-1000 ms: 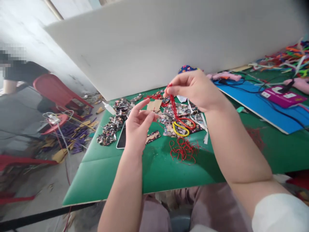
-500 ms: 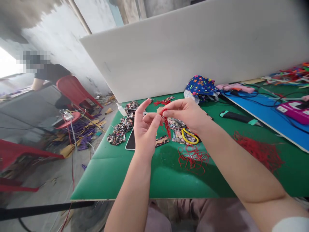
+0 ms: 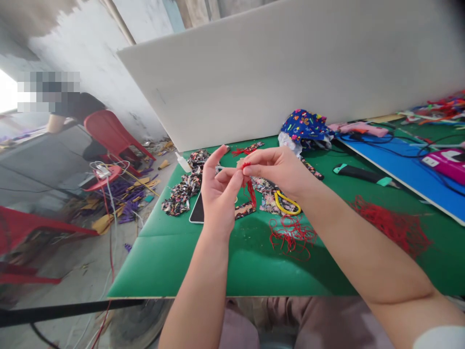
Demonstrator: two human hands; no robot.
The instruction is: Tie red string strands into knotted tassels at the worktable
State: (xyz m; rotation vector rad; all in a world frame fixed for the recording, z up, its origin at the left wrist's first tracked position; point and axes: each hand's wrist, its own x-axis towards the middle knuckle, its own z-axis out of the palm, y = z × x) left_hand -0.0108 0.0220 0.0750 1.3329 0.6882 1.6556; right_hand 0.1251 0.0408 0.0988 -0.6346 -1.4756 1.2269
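Note:
Both hands meet above the green table (image 3: pixel 174 261). A small bunch of red string (image 3: pixel 251 190) is pinched between them, its ends hanging down. My left hand (image 3: pixel 221 189) grips it with thumb and a finger, the index finger raised. My right hand (image 3: pixel 279 169) pinches the top of the bunch. Yellow-handled scissors (image 3: pixel 286 206) lie on patterned fabric below my right hand. Loose red strings (image 3: pixel 290 235) lie nearer the front. Gathered patterned fabric (image 3: pixel 179 196) is left of my left hand, beside a dark flat device (image 3: pixel 197 211) partly hidden by that hand.
A cutter knife (image 3: pixel 363 175), a blue board (image 3: pixel 403 169) and a red string pile (image 3: pixel 394 225) are on the right. Blue patterned cloth (image 3: pixel 305 127) sits by the white panel (image 3: pixel 254 77). A small bottle (image 3: pixel 182 162) stands back left. A person (image 3: pixel 82 106) is beyond a red chair (image 3: pixel 109 131).
My hands stay together on the red string, with only slight finger movement. The view has shifted a little.

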